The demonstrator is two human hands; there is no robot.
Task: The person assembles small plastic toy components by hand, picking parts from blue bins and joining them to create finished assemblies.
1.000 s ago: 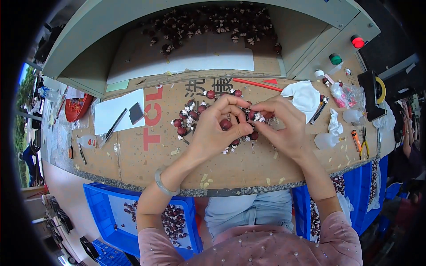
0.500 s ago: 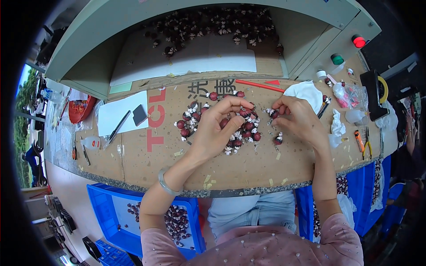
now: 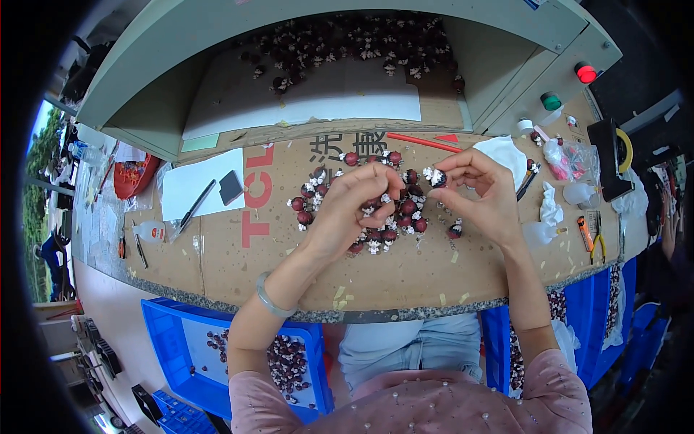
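Over the middle of the cardboard-covered table, my right hand [image 3: 481,192] pinches a small dark red ball figure with white knobbly parts [image 3: 435,177] between thumb and fingers. My left hand [image 3: 350,210] is curled closed just left of it, fingertips together, with a small whitish bit showing at them; what it holds is mostly hidden. Beneath and around the left hand lies a loose pile of similar dark red ball figures [image 3: 408,208]. More of them [image 3: 305,215] lie left of that hand, and a single figure [image 3: 455,230] rests below my right hand.
A grey-green hooded booth [image 3: 499,94] holding many such figures stands behind. White paper [image 3: 191,181] and a black pen [image 3: 195,202] lie left; a white cloth [image 3: 502,155], squeeze bottle [image 3: 538,233], orange cutter [image 3: 584,233] and yellow pliers [image 3: 598,246] lie right. Blue bins [image 3: 163,340] stand below the table edge.
My right hand has lifted a ball figure off the table and turned it up beside the left hand. The left hand's fingers have curled in more tightly.
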